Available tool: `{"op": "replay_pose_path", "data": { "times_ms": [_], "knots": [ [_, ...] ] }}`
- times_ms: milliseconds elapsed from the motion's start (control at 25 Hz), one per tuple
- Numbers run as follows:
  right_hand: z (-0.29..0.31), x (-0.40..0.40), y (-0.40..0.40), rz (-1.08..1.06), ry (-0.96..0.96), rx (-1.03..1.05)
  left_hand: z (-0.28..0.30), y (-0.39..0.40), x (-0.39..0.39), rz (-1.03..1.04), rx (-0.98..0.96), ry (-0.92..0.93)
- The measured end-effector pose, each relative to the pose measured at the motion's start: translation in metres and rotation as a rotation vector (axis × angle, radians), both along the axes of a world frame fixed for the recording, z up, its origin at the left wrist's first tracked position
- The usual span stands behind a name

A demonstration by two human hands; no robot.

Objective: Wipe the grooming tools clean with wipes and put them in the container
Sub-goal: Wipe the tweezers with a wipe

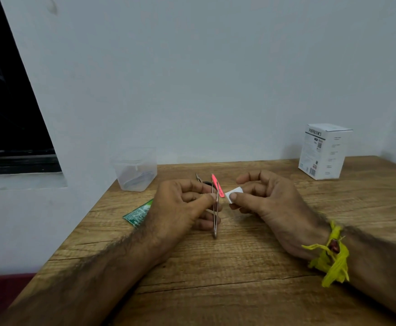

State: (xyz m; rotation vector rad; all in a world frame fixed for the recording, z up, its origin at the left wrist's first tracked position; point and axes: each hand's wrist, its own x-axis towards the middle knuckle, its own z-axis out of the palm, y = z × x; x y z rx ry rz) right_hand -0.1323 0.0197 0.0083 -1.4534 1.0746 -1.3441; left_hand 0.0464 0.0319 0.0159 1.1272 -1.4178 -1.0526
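Note:
My left hand pinches a thin metal tweezers between thumb and fingers, held nearly upright above the wooden table. A pink grooming tool stands just behind the tweezers; whether it lies on the table or is held is unclear. My right hand pinches a small folded white wipe a little to the right of the tweezers, not touching them. A clear plastic container stands at the table's far left corner with some metal tools inside. A small dark scissors tip shows behind my left hand.
A green wipe sachet lies at the table's left edge beside my left wrist. A white cardboard box stands at the far right against the wall. A yellow thread band is tied on my right wrist.

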Motion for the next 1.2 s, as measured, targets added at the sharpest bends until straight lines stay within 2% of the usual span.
{"op": "replay_pose_path", "data": {
  "times_ms": [320,520,680,800,920,1040,1200],
  "knots": [
    [0.0012,0.0053,-0.0011,0.054,-0.275,0.156,-0.0009,0.0028,-0.0029,-0.057,-0.053,-0.057],
    [0.0012,0.0082,-0.0013,0.081,-0.228,0.181,-0.0017,0.0018,-0.0029,-0.056,-0.114,-0.121],
    [0.0051,0.0046,-0.0018,0.200,-0.280,0.265,-0.0023,0.0023,-0.0028,-0.045,-0.149,-0.191],
    [0.0078,0.0024,-0.0017,0.264,-0.251,0.301,-0.0022,0.0009,-0.0017,-0.028,-0.160,-0.216],
    [0.0094,0.0019,-0.0003,0.278,-0.199,0.283,-0.0013,0.0012,-0.0020,0.011,-0.207,-0.268],
    [0.0096,0.0021,0.0008,0.256,-0.224,0.257,-0.0020,0.0007,-0.0035,0.020,-0.185,-0.244],
    [0.0030,0.0058,0.0023,0.247,-0.151,0.187,-0.0033,0.0001,-0.0042,0.046,-0.198,-0.220]
  ]
}}
